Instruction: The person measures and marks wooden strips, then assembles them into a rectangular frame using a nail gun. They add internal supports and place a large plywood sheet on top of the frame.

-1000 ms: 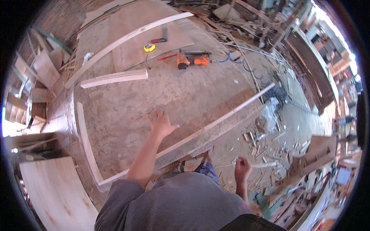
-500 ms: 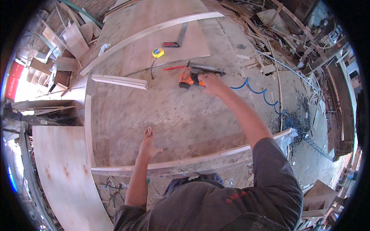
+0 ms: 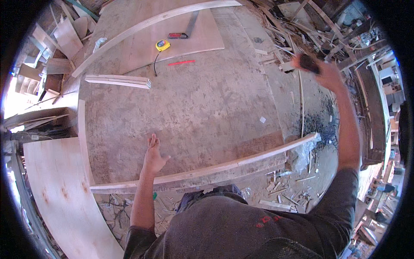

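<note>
Orange-and-black handheld tool point(image 3: 308, 64) held in the outstretched right hand point(image 3: 330, 77)

The right arm reaches far out from its dark sleeve, the forearm running nearly straight forward, past the right side of the broad, worn brown wooden board point(image 3: 194, 116). The right hand is clamped around the tool, which juts out on the hand's left; both are blurred, so the exact finger placement cannot be told.

The left hand point(image 3: 155, 157) is well apart from the right, nearer the body, with nothing in its grasp. Its fingers point forward, close to one another, and the thumb stands away to the right. Whether it touches the board cannot be told. Its forearm crosses above the long, pale wooden strip point(image 3: 215, 168) along the board's near edge.

Ahead and slightly left of the left hand lies a short bundle of pale wooden strips point(image 3: 118, 82). Farther ahead, a round-cornered yellow tape measure point(image 3: 162, 45) rests on a thin pinkish-brown plywood sheet point(image 3: 202, 42), with a slim red stick point(image 3: 182, 62) just nearer. Well to the left hand's right is a small white square scrap point(image 3: 262, 119).
</note>
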Demonstrator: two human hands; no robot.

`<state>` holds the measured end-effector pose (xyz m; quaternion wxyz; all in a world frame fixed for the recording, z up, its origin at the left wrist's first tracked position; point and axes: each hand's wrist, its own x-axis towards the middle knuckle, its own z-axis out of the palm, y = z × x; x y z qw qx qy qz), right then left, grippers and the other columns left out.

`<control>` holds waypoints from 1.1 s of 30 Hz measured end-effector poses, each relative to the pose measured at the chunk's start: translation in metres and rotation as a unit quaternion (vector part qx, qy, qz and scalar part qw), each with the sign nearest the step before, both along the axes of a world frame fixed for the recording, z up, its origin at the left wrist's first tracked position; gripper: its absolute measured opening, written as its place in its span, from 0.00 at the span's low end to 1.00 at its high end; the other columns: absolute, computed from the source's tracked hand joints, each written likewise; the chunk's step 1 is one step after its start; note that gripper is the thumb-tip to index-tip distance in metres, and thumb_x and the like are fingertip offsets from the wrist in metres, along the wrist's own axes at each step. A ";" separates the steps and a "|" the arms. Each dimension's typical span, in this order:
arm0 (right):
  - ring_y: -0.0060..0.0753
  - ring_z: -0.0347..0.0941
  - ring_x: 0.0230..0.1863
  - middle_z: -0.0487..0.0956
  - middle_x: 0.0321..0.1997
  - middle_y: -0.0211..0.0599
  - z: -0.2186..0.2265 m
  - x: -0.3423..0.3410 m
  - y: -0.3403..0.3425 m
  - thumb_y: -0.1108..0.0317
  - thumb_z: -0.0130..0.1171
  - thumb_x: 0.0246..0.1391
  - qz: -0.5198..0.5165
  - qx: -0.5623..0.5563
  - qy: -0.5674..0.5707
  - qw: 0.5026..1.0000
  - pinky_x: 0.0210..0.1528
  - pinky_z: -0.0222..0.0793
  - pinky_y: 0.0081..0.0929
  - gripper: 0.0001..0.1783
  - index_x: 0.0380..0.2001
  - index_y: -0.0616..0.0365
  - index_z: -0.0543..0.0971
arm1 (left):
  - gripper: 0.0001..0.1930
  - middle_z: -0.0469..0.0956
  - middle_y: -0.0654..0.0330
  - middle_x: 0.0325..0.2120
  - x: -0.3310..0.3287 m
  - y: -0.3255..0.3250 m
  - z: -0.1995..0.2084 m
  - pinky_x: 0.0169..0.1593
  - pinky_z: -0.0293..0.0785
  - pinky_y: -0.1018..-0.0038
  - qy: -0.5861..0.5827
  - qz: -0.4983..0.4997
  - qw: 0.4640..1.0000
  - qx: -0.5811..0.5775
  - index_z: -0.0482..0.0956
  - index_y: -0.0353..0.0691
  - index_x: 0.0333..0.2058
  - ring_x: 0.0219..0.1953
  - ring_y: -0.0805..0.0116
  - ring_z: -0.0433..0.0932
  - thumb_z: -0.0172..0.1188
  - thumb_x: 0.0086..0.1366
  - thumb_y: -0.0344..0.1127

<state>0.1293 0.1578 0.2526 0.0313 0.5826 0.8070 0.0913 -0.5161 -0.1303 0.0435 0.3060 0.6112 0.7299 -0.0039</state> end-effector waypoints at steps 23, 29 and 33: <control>0.21 0.64 0.15 0.72 0.21 0.24 -0.195 -0.482 -0.857 0.70 0.67 0.63 -0.547 0.534 0.552 0.332 0.17 0.60 0.25 0.08 0.36 0.55 0.75 | 0.04 0.83 0.51 0.53 -0.204 -0.036 0.110 0.61 0.73 0.62 -0.304 -0.244 0.863 0.320 0.79 0.36 0.36 0.55 0.56 0.80 0.65 0.68 0.28; 0.20 0.66 0.19 0.73 0.22 0.24 -0.193 -0.626 -0.862 0.68 0.66 0.65 -0.533 0.462 0.602 0.374 0.22 0.62 0.25 0.08 0.34 0.55 0.76 | 0.04 0.86 0.51 0.46 -0.324 -0.097 0.135 0.57 0.75 0.65 -0.234 -0.230 0.861 0.390 0.82 0.35 0.39 0.49 0.60 0.82 0.65 0.69 0.28; 0.21 0.72 0.26 0.76 0.25 0.26 -0.228 -0.679 -0.900 0.64 0.65 0.67 -0.551 0.327 0.595 0.485 0.32 0.68 0.27 0.10 0.34 0.57 0.78 | 0.06 0.86 0.55 0.38 -0.403 -0.124 0.122 0.47 0.77 0.71 -0.248 -0.207 0.839 0.438 0.83 0.33 0.37 0.39 0.67 0.82 0.65 0.70 0.31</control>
